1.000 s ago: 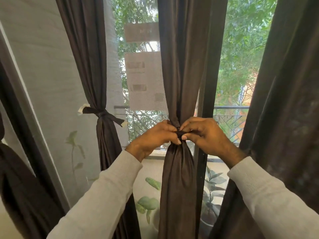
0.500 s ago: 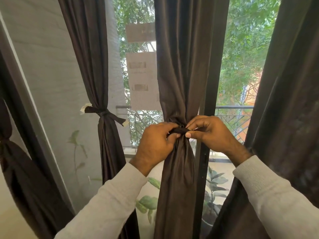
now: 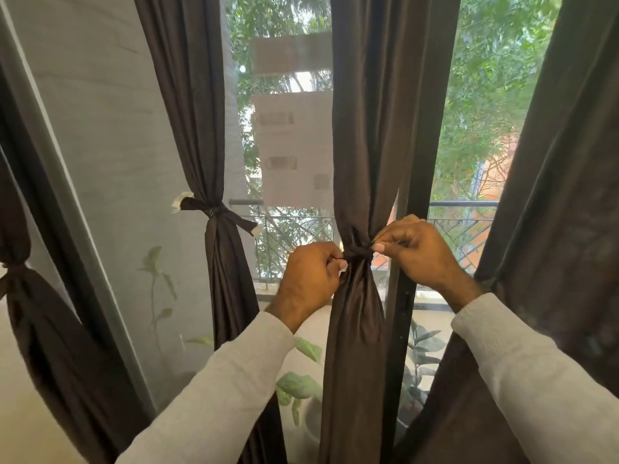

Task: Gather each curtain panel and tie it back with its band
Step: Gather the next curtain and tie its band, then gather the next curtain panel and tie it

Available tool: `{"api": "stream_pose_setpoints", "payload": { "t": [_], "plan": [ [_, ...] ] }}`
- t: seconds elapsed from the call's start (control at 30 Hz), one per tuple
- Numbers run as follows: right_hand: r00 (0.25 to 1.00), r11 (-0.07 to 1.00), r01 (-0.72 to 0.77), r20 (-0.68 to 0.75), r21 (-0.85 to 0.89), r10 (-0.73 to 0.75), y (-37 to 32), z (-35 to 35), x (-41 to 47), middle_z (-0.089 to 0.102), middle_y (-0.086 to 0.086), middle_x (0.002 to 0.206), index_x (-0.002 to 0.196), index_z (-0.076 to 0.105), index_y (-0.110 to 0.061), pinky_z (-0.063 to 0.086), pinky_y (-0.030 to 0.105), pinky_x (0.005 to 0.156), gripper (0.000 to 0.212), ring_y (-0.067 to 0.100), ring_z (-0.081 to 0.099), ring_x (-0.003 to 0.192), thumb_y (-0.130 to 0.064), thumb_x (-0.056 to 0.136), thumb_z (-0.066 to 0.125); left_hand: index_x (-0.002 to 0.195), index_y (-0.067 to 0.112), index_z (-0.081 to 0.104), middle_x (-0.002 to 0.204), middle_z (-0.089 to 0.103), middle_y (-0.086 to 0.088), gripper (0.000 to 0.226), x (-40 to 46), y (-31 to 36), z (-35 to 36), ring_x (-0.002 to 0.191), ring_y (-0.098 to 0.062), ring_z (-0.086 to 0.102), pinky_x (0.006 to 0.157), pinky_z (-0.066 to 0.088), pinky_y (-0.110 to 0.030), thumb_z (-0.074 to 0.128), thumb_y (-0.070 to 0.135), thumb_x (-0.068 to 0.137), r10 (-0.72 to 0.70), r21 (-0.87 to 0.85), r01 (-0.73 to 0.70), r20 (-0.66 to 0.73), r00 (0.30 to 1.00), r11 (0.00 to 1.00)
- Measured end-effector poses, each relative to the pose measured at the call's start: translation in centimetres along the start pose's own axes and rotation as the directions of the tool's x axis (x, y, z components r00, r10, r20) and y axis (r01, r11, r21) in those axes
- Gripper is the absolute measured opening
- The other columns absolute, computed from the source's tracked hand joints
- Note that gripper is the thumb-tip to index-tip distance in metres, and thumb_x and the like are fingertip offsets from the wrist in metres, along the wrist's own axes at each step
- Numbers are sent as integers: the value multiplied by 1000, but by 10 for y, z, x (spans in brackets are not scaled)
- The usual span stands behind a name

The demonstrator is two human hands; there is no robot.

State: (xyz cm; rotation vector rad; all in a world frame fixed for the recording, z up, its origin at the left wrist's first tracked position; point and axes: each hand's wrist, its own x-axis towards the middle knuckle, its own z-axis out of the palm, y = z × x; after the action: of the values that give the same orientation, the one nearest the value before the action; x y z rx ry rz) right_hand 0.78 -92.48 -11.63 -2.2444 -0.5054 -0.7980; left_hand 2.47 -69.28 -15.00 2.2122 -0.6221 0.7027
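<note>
Light: bright daylight comes in through the window.
Curtains: the dark curtains look shadowy against it.
Glare: the sky patch looks washed out.
Edges: straight lines bend.
Blur: trees outside look soft.

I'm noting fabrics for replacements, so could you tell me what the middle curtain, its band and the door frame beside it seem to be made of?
The middle curtain looks like a dark brown woven cloth with a slight satin sheen: soft folds catch the light. Its band, pinched by the left hand and right hand, seems the same cloth. The door frame looks like black painted metal, though that is uncertain.
</note>
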Motion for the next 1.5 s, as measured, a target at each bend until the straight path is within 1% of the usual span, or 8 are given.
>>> {"api": "stream_pose_setpoints", "payload": {
  "t": [0.3,0.5,0.63,0.77,0.93,1.1,1.3,1.5],
  "plan": [
    [986,966,-110,-151,-236,75,-1,-17,-3,77,-1,86,87,84,-13,40,33,83,4,23,57,91,-13,90,82,85,17,74,77,67,2,15,-17,-26,-2,74,-21,60,72,49,-36,71,24,98,167,33,-172,113,980,985],
    [935,955,-281,197,-100,296,-8,-32,4,79,5,85,87,85,-14,59,31,76,10,19,72,80,-21,93,81,84,23,72,81,71,6,20,21,-56,-21,71,-5,61,71,49,-29,84,36,93,83,-154,-12,462,883,988],
    [962,954,-266,-27,137,272,-26,-58,39,80,8,94,98,82,-14,54,35,74,19,18,70,79,-31,100,73,98,24,73,95,74,1,51,70,-43,-46,81,-10,66,74,56,-34,76,71,82,-10,-350,76,187,982,934],
    [964,968,-141,-192,206,181,-63,-57,89,68,3,76,99,74,-11,49,15,58,33,0,60,60,-43,103,66,125,24,67,99,68,9,58,129,-2,-72,83,-4,62,77,51,-26,82,63,84,-16,-496,-4,-37,999,868],
    [916,981,-140,-359,131,179,-72,-45,143,77,16,83,90,78,-3,59,41,68,43,31,75,78,-46,96,75,83,29,77,76,73,12,18,185,30,-79,76,-13,69,81,65,-46,85,44,90,85,-456,-130,-119,989,880],
    [868,956,-269,-402,117,293,-57,-54,144,76,20,82,87,76,2,62,52,71,57,38,75,81,-56,85,75,69,17,68,64,67,2,29,200,23,-70,61,-18,63,71,62,-39,79,22,95,55,-290,-101,-163,985,952],
    [938,941,-167,-247,295,244,-70,-86,123,68,-3,72,84,75,-3,47,11,55,35,-2,62,60,-35,99,74,72,15,67,68,71,-6,28,198,24,-83,71,-31,72,73,64,-52,72,31,94,63,-310,-135,-230,971,941],
    [939,951,-104,-287,291,191,-75,-132,113,77,12,81,92,78,0,47,13,56,56,8,61,62,-55,98,69,60,8,48,54,46,-12,66,176,95,-95,54,-36,49,53,47,-47,63,54,105,213,-317,-391,-473,855,864]
  ]
}}
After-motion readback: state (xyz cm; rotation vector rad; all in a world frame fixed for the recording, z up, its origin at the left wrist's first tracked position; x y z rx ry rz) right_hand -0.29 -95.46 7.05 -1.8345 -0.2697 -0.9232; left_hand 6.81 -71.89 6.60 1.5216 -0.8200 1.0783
